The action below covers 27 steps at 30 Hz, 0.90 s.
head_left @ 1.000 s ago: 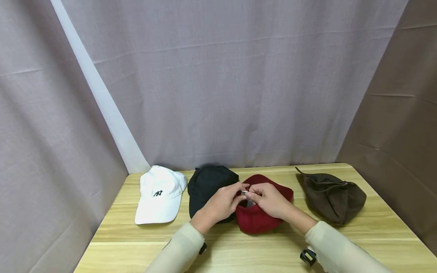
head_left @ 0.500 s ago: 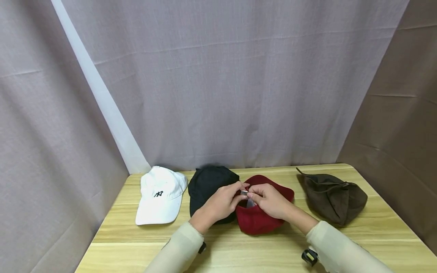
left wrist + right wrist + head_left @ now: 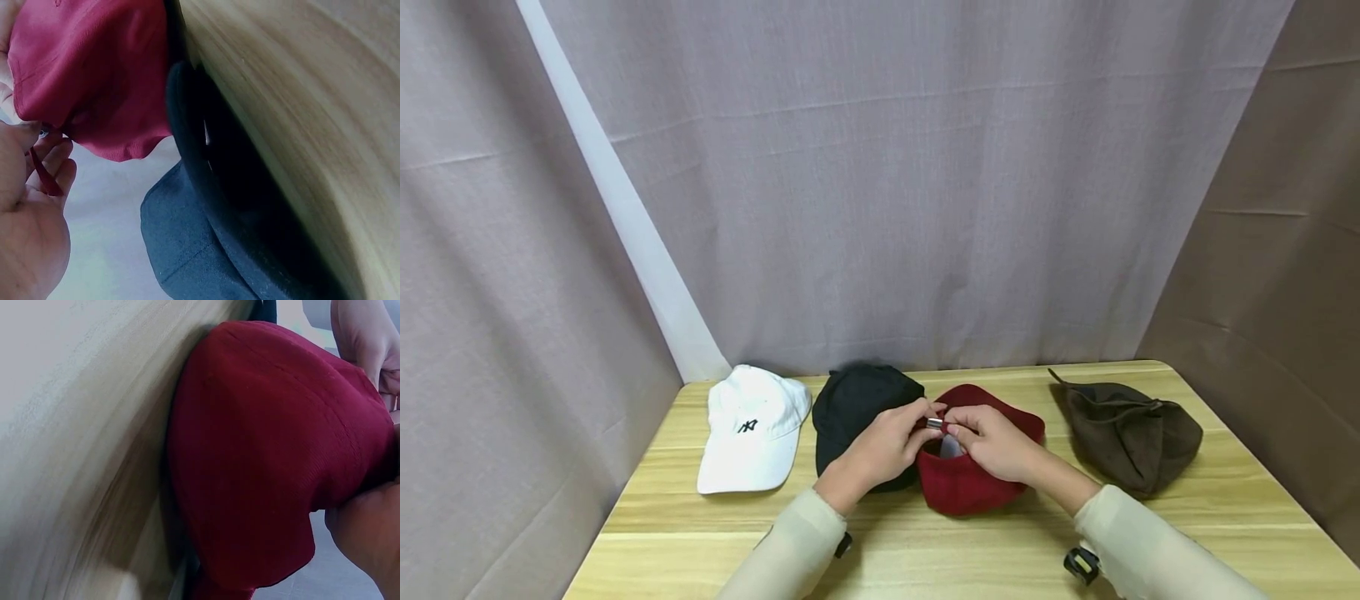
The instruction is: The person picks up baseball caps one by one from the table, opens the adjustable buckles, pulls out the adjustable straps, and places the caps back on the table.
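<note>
A red cap (image 3: pixel 970 493) lies on the wooden table with its back opening towards me. Both hands meet over that opening, at the cap's adjustment strap. My left hand (image 3: pixel 880 450) pinches the strap beside a small metal buckle (image 3: pixel 935 423), and in the left wrist view a loose red strap end (image 3: pixel 47 174) hangs by its fingers. From the other side my right hand (image 3: pixel 996 446) pinches the strap close to the buckle. A pale patch shows inside the cap. The right wrist view shows the red crown (image 3: pixel 262 437), while that hand's fingertips are hidden behind it.
A black cap (image 3: pixel 857 408) sits directly left of the red one, partly behind my left hand. Farther left lies a white cap (image 3: pixel 751 454) with a dark logo. A dark brown cap (image 3: pixel 1135 437) lies on the right. Curtains (image 3: pixel 880 208) hang behind the table.
Both hands stay at the strap. The right fingers have shifted slightly to the right, and a bit more of the metal buckle shows between the hands. The caps have not moved.
</note>
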Each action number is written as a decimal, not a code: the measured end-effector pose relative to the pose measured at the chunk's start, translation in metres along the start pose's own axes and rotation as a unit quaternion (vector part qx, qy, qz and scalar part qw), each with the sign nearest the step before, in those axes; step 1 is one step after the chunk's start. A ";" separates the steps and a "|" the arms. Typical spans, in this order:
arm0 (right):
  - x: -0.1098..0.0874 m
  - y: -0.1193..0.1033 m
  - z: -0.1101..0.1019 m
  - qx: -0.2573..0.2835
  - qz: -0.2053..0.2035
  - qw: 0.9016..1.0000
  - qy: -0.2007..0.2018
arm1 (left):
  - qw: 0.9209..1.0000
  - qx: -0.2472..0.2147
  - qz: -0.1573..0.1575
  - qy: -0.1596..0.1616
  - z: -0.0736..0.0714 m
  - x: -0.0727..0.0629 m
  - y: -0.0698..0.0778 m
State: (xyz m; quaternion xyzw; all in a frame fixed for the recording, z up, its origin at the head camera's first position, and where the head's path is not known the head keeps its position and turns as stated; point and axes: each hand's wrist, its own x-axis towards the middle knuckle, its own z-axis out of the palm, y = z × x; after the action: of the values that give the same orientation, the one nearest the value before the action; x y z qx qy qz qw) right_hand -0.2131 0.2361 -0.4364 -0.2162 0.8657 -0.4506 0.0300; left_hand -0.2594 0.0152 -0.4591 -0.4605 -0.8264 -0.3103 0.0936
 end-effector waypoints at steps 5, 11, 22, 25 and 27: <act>0.001 0.000 0.002 -0.010 0.020 1.000 0.017 | 1.000 0.001 0.006 0.011 -0.001 0.000 0.000; 0.002 0.000 0.009 -0.019 0.036 0.999 0.032 | 1.000 0.006 0.006 0.008 -0.001 -0.001 0.001; 0.002 0.001 0.009 -0.041 0.034 0.997 0.055 | 1.000 0.012 0.007 -0.004 -0.001 0.002 0.003; 0.004 0.000 0.011 -0.035 0.033 0.998 0.050 | 1.000 0.009 0.001 -0.002 -0.001 -0.001 0.003; 0.004 -0.002 0.013 -0.028 0.032 0.998 0.045 | 1.000 0.006 -0.005 -0.003 -0.001 -0.003 0.002</act>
State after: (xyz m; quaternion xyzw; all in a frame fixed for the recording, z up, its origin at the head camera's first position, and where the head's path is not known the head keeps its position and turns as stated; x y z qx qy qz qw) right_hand -0.2135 0.2239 -0.4420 -0.1686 0.8850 -0.4340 -0.0004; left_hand -0.2562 0.0132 -0.4590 -0.4568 -0.8307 -0.3042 0.0931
